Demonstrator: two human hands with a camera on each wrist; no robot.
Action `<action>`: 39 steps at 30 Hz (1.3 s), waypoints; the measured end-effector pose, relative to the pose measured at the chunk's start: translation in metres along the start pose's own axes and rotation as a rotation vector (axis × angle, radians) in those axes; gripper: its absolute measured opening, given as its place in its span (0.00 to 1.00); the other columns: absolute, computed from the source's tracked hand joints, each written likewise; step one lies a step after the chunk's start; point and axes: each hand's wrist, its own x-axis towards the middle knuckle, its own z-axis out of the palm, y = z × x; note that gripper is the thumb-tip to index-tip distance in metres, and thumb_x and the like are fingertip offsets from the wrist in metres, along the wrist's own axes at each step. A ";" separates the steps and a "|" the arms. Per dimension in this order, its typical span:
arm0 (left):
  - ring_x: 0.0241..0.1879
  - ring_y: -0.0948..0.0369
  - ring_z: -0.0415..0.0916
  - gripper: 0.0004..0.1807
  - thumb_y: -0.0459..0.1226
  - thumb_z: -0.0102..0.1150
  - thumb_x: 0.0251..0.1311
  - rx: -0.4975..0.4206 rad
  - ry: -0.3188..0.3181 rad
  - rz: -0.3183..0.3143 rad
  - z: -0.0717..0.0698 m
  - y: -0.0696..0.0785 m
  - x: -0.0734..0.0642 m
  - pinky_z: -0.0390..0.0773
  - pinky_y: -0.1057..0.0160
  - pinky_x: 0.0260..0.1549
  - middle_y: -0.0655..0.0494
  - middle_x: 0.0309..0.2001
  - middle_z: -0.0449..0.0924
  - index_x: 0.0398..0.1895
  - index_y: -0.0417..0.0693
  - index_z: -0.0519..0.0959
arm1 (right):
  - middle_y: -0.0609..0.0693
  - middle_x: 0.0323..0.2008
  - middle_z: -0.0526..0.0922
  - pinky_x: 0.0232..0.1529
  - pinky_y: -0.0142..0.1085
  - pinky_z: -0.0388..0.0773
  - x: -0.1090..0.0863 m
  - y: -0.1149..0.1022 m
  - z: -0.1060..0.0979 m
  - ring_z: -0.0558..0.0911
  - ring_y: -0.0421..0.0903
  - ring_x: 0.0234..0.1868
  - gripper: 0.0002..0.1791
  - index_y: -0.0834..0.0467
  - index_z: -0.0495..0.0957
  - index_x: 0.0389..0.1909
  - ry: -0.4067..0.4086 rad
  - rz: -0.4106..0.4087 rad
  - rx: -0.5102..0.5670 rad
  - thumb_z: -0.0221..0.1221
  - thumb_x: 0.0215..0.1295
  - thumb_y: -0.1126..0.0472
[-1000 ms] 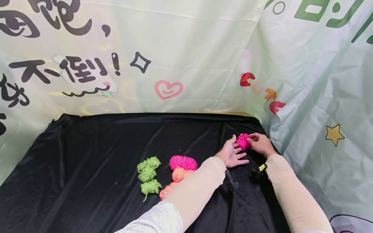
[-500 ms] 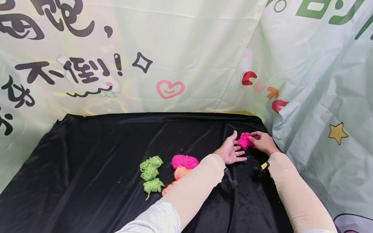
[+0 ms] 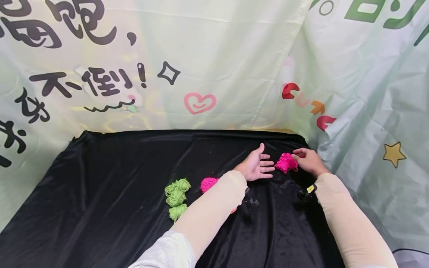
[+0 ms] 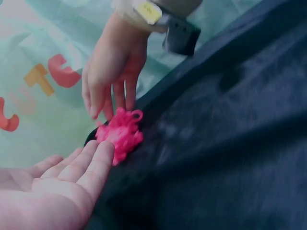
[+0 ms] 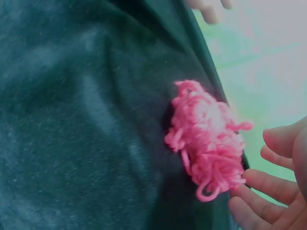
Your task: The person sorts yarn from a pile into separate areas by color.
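Observation:
A loose tangle of bright pink yarn [image 3: 286, 162] lies on the black cloth near the far right corner, with small loops sticking out in the right wrist view. My right hand [image 3: 310, 162] is just to its right, fingers spread and slightly bent, fingertips right at the yarn's edge. To the left of the tangle, my left hand [image 3: 254, 166] is held palm turned up with straight fingers and nothing in it. In the left wrist view the fingertips [image 4: 106, 149] of that hand overlap the pink yarn.
Several small green yarn bundles [image 3: 176, 193] lie at centre left. A neater pink yarn skein [image 3: 208, 184] is partly covered by my left forearm, which hides most of the orange yarn below. Printed cloth walls [image 3: 234, 56] border the table behind and to the right.
My right fingers have let go of the pink tangle and drawn back a little. The left hand has moved left, away from it. The head view has turned slightly left.

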 end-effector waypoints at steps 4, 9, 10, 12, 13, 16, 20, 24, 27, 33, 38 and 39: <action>0.68 0.40 0.58 0.46 0.64 0.38 0.67 0.093 -0.030 -0.002 -0.010 0.011 -0.012 0.59 0.41 0.63 0.34 0.69 0.58 0.73 0.38 0.54 | 0.70 0.47 0.80 0.47 0.52 0.72 -0.001 -0.006 -0.006 0.78 0.64 0.47 0.23 0.71 0.73 0.55 -0.008 0.003 0.012 0.53 0.71 0.55; 0.67 0.41 0.60 0.43 0.63 0.35 0.69 0.291 -0.057 0.018 -0.020 0.027 -0.029 0.62 0.42 0.61 0.34 0.69 0.60 0.72 0.38 0.57 | 0.70 0.49 0.79 0.47 0.51 0.73 0.002 -0.016 -0.009 0.78 0.64 0.48 0.25 0.69 0.73 0.56 -0.016 -0.012 0.010 0.53 0.72 0.51; 0.67 0.41 0.60 0.42 0.62 0.35 0.70 0.343 -0.063 0.027 -0.022 0.029 -0.033 0.62 0.43 0.61 0.34 0.69 0.60 0.72 0.38 0.58 | 0.70 0.49 0.79 0.46 0.50 0.73 0.002 -0.019 -0.009 0.79 0.63 0.48 0.25 0.68 0.73 0.56 -0.017 -0.018 0.009 0.53 0.72 0.51; 0.66 0.42 0.62 0.40 0.61 0.35 0.71 0.440 -0.071 0.054 -0.027 0.034 -0.041 0.64 0.43 0.60 0.35 0.68 0.61 0.72 0.39 0.59 | 0.70 0.50 0.79 0.44 0.46 0.75 0.002 -0.026 -0.009 0.79 0.62 0.47 0.25 0.68 0.73 0.57 -0.028 -0.028 0.039 0.53 0.72 0.50; 0.66 0.42 0.63 0.39 0.60 0.35 0.72 0.481 -0.071 0.070 -0.030 0.036 -0.045 0.65 0.43 0.60 0.35 0.67 0.62 0.72 0.39 0.59 | 0.71 0.50 0.78 0.43 0.43 0.75 0.001 -0.030 -0.008 0.80 0.62 0.47 0.26 0.69 0.73 0.57 -0.035 -0.033 0.072 0.53 0.72 0.51; 0.64 0.43 0.65 0.35 0.57 0.37 0.73 0.602 -0.063 0.118 -0.039 0.042 -0.059 0.68 0.44 0.58 0.35 0.66 0.65 0.70 0.39 0.61 | 0.72 0.53 0.76 0.42 0.37 0.79 0.001 -0.043 -0.006 0.82 0.57 0.46 0.26 0.70 0.70 0.59 -0.071 -0.037 0.219 0.53 0.72 0.53; 0.62 0.43 0.68 0.32 0.54 0.40 0.74 0.722 -0.038 0.167 -0.055 0.049 -0.076 0.71 0.45 0.55 0.35 0.64 0.67 0.68 0.39 0.65 | 0.74 0.57 0.70 0.45 0.38 0.80 0.001 -0.057 0.001 0.83 0.39 0.41 0.27 0.73 0.66 0.62 -0.136 -0.031 0.419 0.52 0.73 0.56; 0.60 0.43 0.71 0.29 0.50 0.43 0.74 0.840 0.006 0.224 -0.072 0.056 -0.094 0.75 0.49 0.52 0.34 0.62 0.70 0.66 0.38 0.66 | 0.74 0.59 0.69 0.47 0.40 0.79 0.004 -0.070 0.010 0.82 0.36 0.42 0.27 0.72 0.64 0.63 -0.185 -0.029 0.484 0.51 0.74 0.55; 0.57 0.44 0.74 0.26 0.47 0.49 0.72 0.942 0.074 0.272 -0.085 0.064 -0.109 0.78 0.53 0.47 0.35 0.60 0.73 0.64 0.39 0.69 | 0.73 0.59 0.70 0.47 0.40 0.79 0.005 -0.080 0.016 0.82 0.52 0.49 0.26 0.71 0.66 0.63 -0.202 -0.046 0.472 0.52 0.74 0.55; 0.52 0.50 0.79 0.24 0.45 0.58 0.66 1.182 0.223 0.337 -0.108 0.074 -0.144 0.78 0.58 0.46 0.45 0.52 0.80 0.61 0.43 0.73 | 0.74 0.57 0.71 0.47 0.40 0.79 0.000 -0.100 0.036 0.77 0.65 0.54 0.24 0.72 0.68 0.61 -0.237 -0.105 0.492 0.54 0.73 0.58; 0.52 0.54 0.78 0.24 0.44 0.60 0.65 1.397 0.269 0.388 -0.122 0.076 -0.176 0.75 0.56 0.52 0.47 0.54 0.79 0.61 0.43 0.73 | 0.72 0.55 0.73 0.47 0.40 0.79 -0.007 -0.115 0.053 0.79 0.61 0.53 0.22 0.70 0.70 0.59 -0.265 -0.137 0.502 0.55 0.72 0.60; 0.52 0.53 0.78 0.24 0.43 0.60 0.65 1.408 0.268 0.389 -0.124 0.076 -0.182 0.75 0.55 0.52 0.45 0.54 0.79 0.61 0.42 0.73 | 0.72 0.54 0.74 0.47 0.40 0.79 -0.008 -0.118 0.056 0.79 0.60 0.52 0.21 0.70 0.71 0.59 -0.268 -0.147 0.496 0.55 0.72 0.60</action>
